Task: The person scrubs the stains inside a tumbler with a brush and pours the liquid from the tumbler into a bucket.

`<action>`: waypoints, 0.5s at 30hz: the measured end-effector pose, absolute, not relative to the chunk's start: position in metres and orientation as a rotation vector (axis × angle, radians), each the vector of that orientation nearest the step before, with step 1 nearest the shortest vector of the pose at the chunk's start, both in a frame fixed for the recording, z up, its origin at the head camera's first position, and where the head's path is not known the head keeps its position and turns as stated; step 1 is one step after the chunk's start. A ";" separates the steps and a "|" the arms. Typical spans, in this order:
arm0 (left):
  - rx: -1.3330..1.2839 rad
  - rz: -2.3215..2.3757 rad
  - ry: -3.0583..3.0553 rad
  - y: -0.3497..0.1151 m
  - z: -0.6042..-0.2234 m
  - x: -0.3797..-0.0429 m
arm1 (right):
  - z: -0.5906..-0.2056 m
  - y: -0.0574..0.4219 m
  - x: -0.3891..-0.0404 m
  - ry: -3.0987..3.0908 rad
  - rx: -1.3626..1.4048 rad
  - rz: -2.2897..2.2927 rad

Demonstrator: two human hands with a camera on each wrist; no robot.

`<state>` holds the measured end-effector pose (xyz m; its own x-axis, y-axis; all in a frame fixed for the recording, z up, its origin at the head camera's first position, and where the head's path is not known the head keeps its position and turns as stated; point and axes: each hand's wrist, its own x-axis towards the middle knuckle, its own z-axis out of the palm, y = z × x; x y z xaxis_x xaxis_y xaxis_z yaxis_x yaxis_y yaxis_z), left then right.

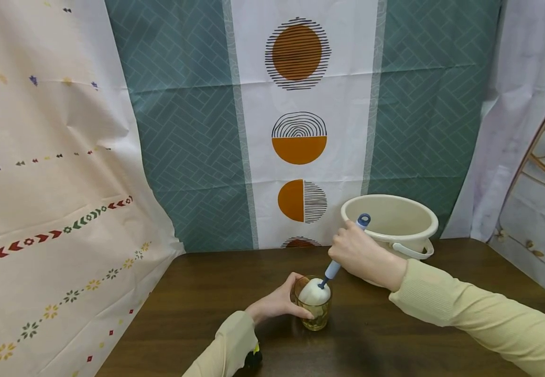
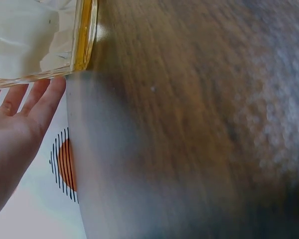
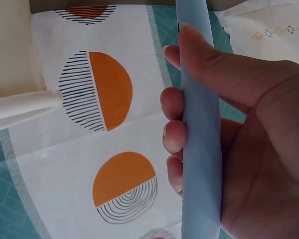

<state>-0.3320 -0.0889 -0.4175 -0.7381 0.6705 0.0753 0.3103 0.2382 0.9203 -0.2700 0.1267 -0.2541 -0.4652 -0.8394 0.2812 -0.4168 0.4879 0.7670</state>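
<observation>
Amber glass (image 1: 317,317), gripped by left fingers (image 2: 47,103), white-headed brush (image 1: 313,294) partly inside, blue handle (image 1: 333,269) grasped in right fingers (image 3: 174,137)

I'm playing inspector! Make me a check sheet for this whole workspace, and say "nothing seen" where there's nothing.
Surface: brown, wood-grained table.
Job's things: amber glass, upright; brush, its white head in the glass.
Clutter: cream bucket at the back right; small black thing by the left sleeve, too hidden to name.
Grips: left grip holds the glass; right grip holds the brush's blue handle.
Cables: nothing seen.
Surroundings: patterned cloths behind and at both sides.
</observation>
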 end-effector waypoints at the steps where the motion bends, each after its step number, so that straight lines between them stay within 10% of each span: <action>1: 0.906 1.498 2.182 -0.089 -0.417 -0.332 | -0.254 0.127 -0.270 -2.069 1.025 -0.826; 15: 0.888 1.487 2.191 -0.089 -0.417 -0.332 | -0.251 0.126 -0.270 -2.074 1.005 -0.826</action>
<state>-0.3317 -0.0889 -0.4169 -0.7439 0.6656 0.0603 0.3016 0.2539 0.9190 -0.2696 0.1262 -0.2513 -0.4707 -0.8310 0.2965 -0.3995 0.5004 0.7681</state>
